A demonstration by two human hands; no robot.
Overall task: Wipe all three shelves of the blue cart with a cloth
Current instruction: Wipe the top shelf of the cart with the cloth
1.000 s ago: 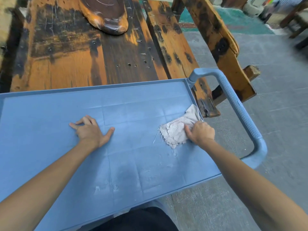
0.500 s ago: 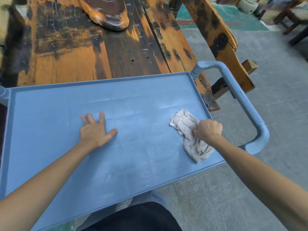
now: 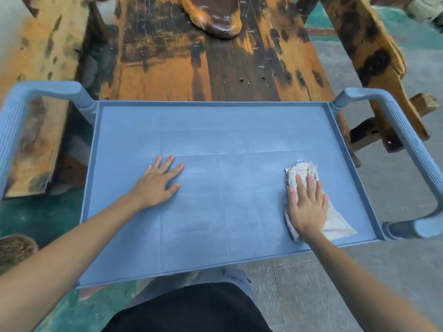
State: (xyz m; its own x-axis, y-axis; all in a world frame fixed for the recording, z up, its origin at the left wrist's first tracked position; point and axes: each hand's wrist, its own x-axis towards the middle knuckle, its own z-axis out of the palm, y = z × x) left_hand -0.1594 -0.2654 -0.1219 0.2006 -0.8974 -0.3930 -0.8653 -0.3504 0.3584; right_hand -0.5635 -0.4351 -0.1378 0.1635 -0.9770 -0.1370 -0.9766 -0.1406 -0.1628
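Note:
The blue cart's top shelf (image 3: 227,130) fills the middle of the head view, dusty with pale smears. A crumpled off-white cloth (image 3: 302,174) lies near the shelf's right side. My right hand (image 3: 308,204) presses flat on the cloth, fingers spread and pointing away from me. My left hand (image 3: 157,181) rests flat on the bare shelf at centre left, fingers apart, holding nothing. The two lower shelves are hidden under the top one.
Blue ribbed handles stand at the cart's left end (image 3: 14,121) and right end (image 3: 407,144). A worn orange-and-black wooden table (image 3: 191,68) lies just beyond the far rim, with a wooden bench (image 3: 374,56) to the right. Grey concrete floor (image 3: 311,283) lies below.
My right hand went from gripping the bunched cloth to pressing flat on it with fingers spread. The view swung left, so both handles show. My left hand stayed flat on the shelf.

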